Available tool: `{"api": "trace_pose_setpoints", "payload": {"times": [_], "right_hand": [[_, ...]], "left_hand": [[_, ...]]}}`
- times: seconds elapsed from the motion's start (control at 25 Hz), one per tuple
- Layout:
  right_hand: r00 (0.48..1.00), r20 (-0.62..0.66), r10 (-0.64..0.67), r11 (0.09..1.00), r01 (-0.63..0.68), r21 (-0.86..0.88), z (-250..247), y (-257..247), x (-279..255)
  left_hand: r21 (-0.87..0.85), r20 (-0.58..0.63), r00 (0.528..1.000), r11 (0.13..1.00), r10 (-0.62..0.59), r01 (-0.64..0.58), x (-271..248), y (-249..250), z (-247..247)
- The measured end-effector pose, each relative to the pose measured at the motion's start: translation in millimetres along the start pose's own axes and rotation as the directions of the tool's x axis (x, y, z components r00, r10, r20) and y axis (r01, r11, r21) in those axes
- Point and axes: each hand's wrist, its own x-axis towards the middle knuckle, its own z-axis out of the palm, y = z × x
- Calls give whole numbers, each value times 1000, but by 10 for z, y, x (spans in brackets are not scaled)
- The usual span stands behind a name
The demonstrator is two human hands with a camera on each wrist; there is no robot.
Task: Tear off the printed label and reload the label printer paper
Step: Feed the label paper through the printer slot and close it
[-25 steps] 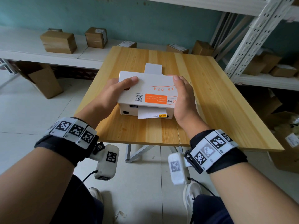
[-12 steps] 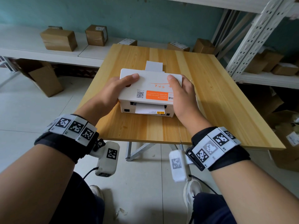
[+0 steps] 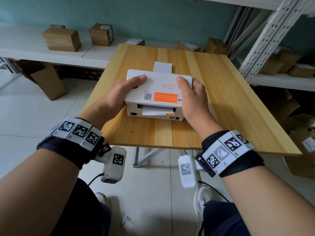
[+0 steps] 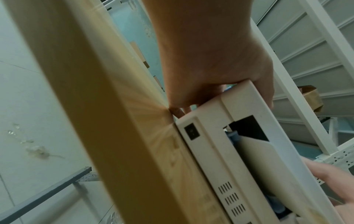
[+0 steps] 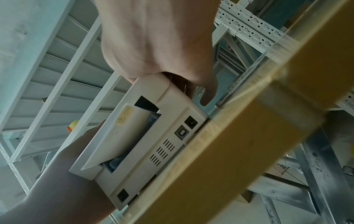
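Note:
A white label printer [image 3: 154, 90] with an orange sticker sits mid-table on the wooden table [image 3: 226, 106]. My left hand [image 3: 125, 90] grips its left side with the thumb laid on the lid. My right hand [image 3: 190, 90] grips the right side, its thumb also on top. A printed label [image 3: 157, 111] pokes out of the front slot, and white paper [image 3: 162, 67] shows behind the printer. In the left wrist view my left hand [image 4: 210, 68] clasps the printer [image 4: 229, 159] at its corner. The right wrist view has my right hand [image 5: 157, 45] over the printer [image 5: 153, 136], with the label [image 5: 113, 136] curling from the slot.
Cardboard boxes [image 3: 62, 39] stand on a low white shelf behind the table. A white metal rack [image 3: 265, 36] with more boxes rises at the right. An open carton [image 3: 46, 79] lies on the tiled floor at the left.
My right thumb has shifted from the printer's side onto the lid. The label now sticks out less far from the front slot. Both hands stay on the printer.

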Motion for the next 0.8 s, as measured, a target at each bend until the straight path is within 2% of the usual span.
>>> {"api": "trace_pose_setpoints", "payload": {"times": [0.8], "right_hand": [[1000,-7,11,998,-10,57,17,8,0]], "left_hand": [[58,-12,1000,998,29,-28,35,-27,-27]]}}
